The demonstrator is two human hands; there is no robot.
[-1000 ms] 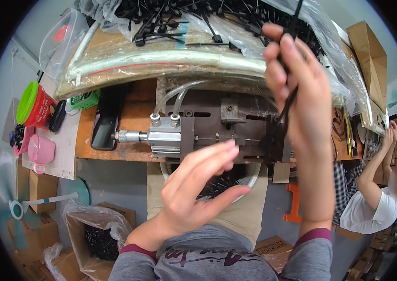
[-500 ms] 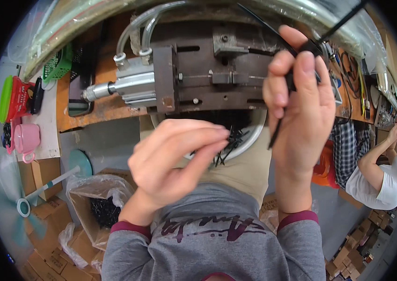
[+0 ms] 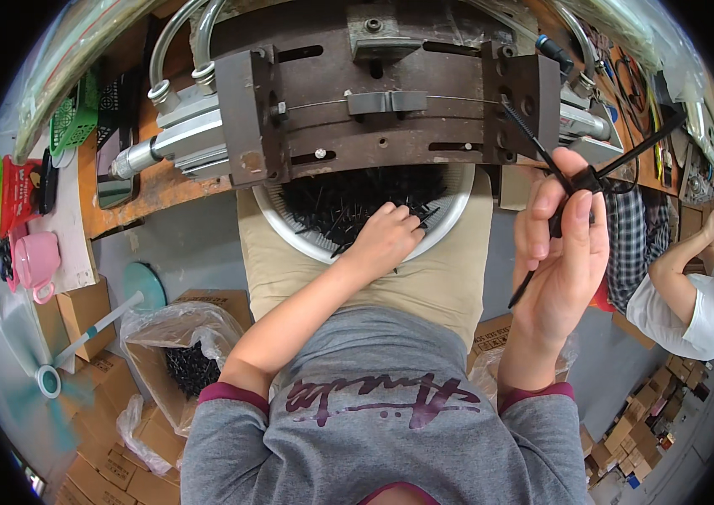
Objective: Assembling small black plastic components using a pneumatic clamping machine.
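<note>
In my right hand point(image 3: 565, 244) are thin black plastic strips that look like cable ties point(image 3: 622, 160), pinched between thumb and fingers. One ribbed strip points up to the left, another up to the right, and a tail hangs below. My left hand point(image 3: 389, 236) rests at the near edge of a white basin point(image 3: 298, 240), its fingers curled into a heap of thin black pieces point(image 3: 331, 198). What those fingertips grip is hidden. The basin sits on my lap, beneath a dark metal fixture point(image 3: 323, 139) with a small grey block point(image 3: 386, 102) at its middle.
Metal cylinders point(image 3: 172, 151) with clear hoses flank the fixture on an orange-brown bench point(image 3: 155, 195). At left are a pink cup point(image 3: 37, 259), a green basket point(image 3: 73, 122), a fan point(image 3: 47, 380) and a plastic-lined box point(image 3: 151, 358) of black pieces. Another person point(image 3: 685, 295) works at right.
My left hand has gone from a pinch above the basin's near rim into the heap. My right hand has shifted right and nearer me, still holding the black strips. More of the fixture shows.
</note>
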